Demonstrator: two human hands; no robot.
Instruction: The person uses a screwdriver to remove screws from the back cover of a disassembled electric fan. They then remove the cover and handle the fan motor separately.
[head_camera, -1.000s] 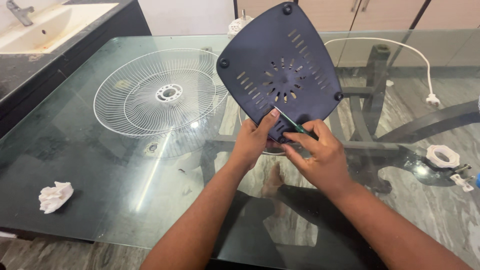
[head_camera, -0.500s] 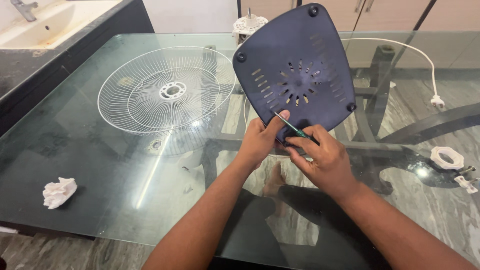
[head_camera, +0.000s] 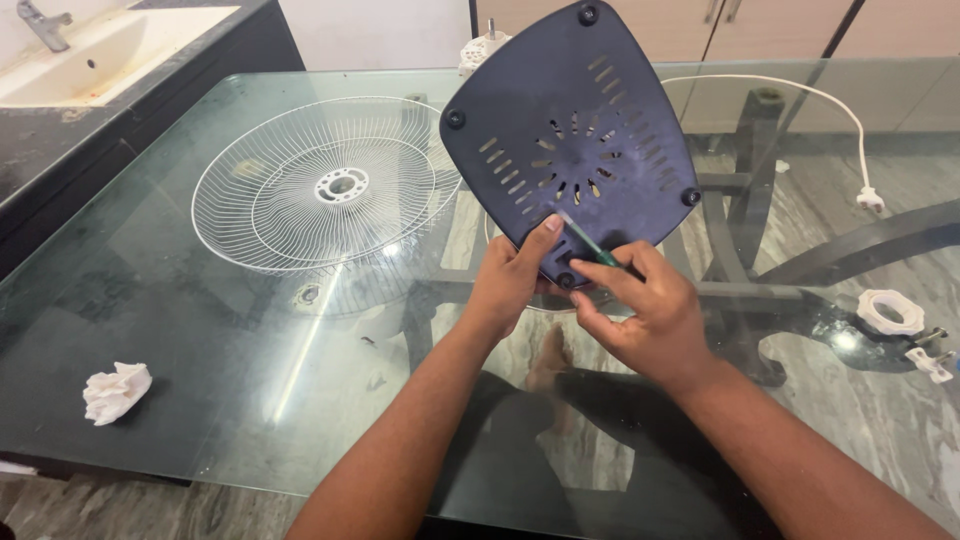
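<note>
- left hand (head_camera: 510, 285) closed on the lower edge of the dark blue fan base (head_camera: 570, 140); thumb pressed flat on its underside, fingers hidden behind; grip tight on the base
- right hand (head_camera: 640, 315) pinched shut round a thin green-handled screwdriver (head_camera: 590, 245); tip angled up-left onto the base underside, near the lower corner screw spot
- fan base held up tilted over the glass surface (head_camera: 200, 380), near its middle; underside faces the camera; vent slots in a ring at the centre, round dark feet at the corners
- white wire fan grille (head_camera: 325, 185) lies flat on the surface, left of the base, its right rim partly behind it
- crumpled white tissue (head_camera: 115, 390) near the front left edge of the surface, well apart from both hands
- white ring nut (head_camera: 893, 312) and a small white plug-like part (head_camera: 935, 360) on the right side of the surface
- white cord with plug (head_camera: 868, 198) trails behind the base to the right
- white motor part (head_camera: 480, 45) at the far edge, partly hidden by the base
- sink (head_camera: 110, 55) on a dark counter at top left, off the surface
</note>
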